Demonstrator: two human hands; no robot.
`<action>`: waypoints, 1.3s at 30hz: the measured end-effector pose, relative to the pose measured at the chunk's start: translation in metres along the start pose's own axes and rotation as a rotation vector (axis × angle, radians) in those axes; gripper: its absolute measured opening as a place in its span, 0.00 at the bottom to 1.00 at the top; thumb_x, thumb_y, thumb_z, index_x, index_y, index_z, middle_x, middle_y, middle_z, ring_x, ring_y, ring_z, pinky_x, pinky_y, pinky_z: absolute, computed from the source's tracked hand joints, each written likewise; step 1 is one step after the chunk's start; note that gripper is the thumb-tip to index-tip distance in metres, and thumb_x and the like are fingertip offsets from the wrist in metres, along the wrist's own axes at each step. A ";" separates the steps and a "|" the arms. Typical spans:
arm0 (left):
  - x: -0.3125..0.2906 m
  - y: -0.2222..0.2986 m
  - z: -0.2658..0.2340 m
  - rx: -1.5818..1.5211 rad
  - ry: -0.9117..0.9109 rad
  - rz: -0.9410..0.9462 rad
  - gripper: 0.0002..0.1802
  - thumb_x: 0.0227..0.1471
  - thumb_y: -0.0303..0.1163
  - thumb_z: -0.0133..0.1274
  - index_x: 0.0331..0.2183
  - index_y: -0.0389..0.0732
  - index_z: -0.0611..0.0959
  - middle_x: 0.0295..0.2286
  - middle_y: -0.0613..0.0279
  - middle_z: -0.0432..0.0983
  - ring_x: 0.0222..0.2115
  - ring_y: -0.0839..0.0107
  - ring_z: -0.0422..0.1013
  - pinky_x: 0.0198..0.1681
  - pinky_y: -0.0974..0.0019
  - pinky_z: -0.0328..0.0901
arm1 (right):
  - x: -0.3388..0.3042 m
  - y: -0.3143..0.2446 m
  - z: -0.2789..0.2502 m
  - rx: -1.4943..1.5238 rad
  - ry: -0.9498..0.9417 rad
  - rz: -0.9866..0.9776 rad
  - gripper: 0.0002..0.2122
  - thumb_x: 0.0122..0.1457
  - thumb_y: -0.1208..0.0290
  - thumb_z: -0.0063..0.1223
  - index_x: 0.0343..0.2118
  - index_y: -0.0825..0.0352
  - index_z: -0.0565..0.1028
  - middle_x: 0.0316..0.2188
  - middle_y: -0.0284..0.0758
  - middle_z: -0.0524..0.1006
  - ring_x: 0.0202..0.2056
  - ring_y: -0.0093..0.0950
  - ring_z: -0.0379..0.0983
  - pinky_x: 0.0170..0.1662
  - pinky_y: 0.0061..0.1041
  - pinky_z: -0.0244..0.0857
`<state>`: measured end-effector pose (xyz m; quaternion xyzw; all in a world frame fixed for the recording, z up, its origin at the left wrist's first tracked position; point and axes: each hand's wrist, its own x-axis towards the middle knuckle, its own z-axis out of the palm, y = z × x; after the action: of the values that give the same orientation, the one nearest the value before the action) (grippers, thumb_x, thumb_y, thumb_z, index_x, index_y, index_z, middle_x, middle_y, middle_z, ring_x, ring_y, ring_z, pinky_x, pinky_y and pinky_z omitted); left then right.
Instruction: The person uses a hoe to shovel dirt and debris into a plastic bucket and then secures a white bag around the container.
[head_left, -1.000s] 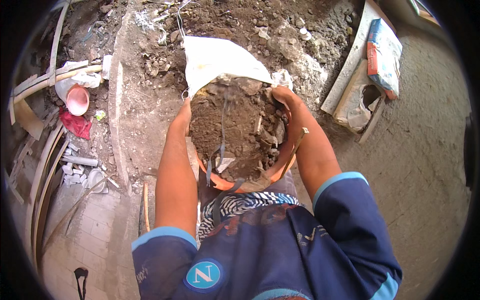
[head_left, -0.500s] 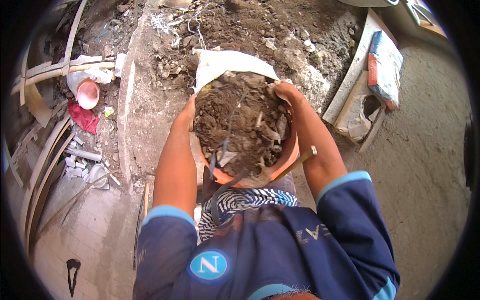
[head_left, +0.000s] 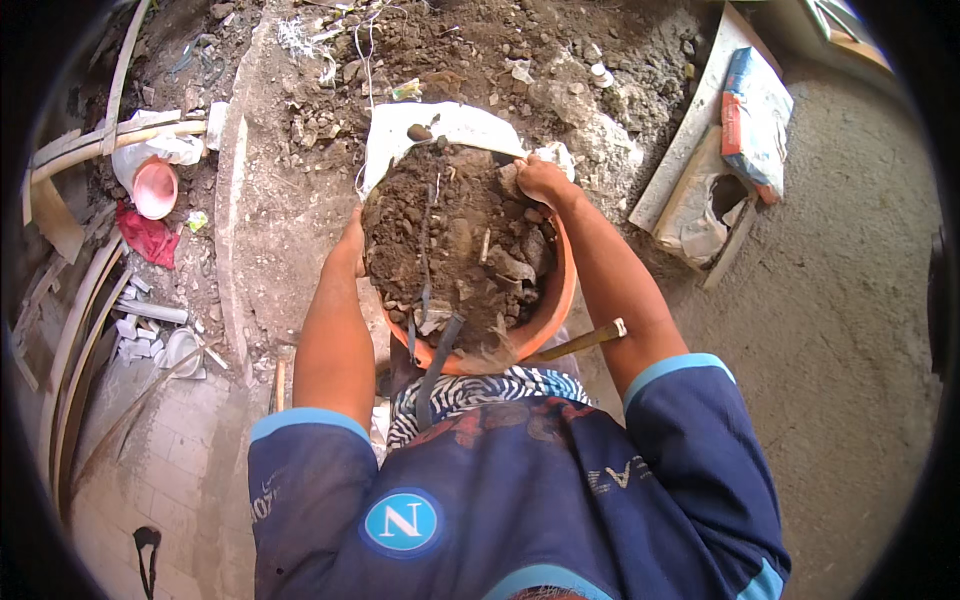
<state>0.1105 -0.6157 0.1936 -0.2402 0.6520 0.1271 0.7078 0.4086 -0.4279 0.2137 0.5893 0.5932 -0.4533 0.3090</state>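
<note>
Between my arms is an orange bucket [head_left: 563,290], heaped with brown soil and rubble [head_left: 455,235]. My left hand [head_left: 351,243] grips its left side, with most fingers hidden behind it. At the far right of the rim, my right hand [head_left: 543,182] closes over the edge and some white sheeting. A white sack [head_left: 465,122] spreads along the far side of the bucket, and a brown stone [head_left: 419,132] lies against it. Dark strips poke out of the soil, one [head_left: 437,365] reaching past the near rim toward my shirt.
A wooden stick [head_left: 590,338] juts out beneath my right forearm. To the right, a blue and red bag [head_left: 755,125] lies by boards [head_left: 690,130]. Left are bent wood strips [head_left: 75,330], a pink bowl [head_left: 155,189], red cloth [head_left: 147,236] and white scraps [head_left: 145,330]. Loose soil [head_left: 460,50] lies ahead.
The bucket and both my hands have shifted slightly left in view, as has the background. The soil has settled from a blur, and a stone now shows against the white sack.
</note>
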 end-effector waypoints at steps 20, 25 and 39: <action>-0.044 -0.028 0.025 0.044 0.134 0.346 0.47 0.53 0.68 0.30 0.59 0.38 0.60 0.54 0.51 0.63 0.54 0.57 0.62 0.56 0.58 0.57 | -0.043 0.061 0.034 0.229 0.113 -0.176 0.26 0.63 0.51 0.32 0.55 0.68 0.62 0.51 0.55 0.67 0.54 0.50 0.62 0.55 0.41 0.56; -0.077 -0.036 0.027 -0.054 0.004 0.410 0.43 0.56 0.64 0.29 0.58 0.37 0.63 0.52 0.52 0.65 0.52 0.61 0.64 0.55 0.59 0.59 | -0.092 0.061 0.027 0.446 0.060 -0.144 0.24 0.63 0.53 0.36 0.57 0.63 0.61 0.52 0.50 0.68 0.55 0.48 0.63 0.56 0.37 0.56; -0.084 -0.053 0.024 -0.143 -0.020 0.474 0.43 0.53 0.66 0.36 0.52 0.36 0.71 0.45 0.56 0.73 0.45 0.64 0.69 0.51 0.61 0.62 | -0.119 0.082 0.034 0.622 0.088 -0.124 0.24 0.65 0.58 0.38 0.60 0.65 0.58 0.56 0.44 0.65 0.59 0.35 0.60 0.60 0.31 0.53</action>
<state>0.1472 -0.6379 0.2867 -0.1288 0.6725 0.3377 0.6458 0.4970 -0.5173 0.2928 0.6373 0.4736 -0.6049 0.0600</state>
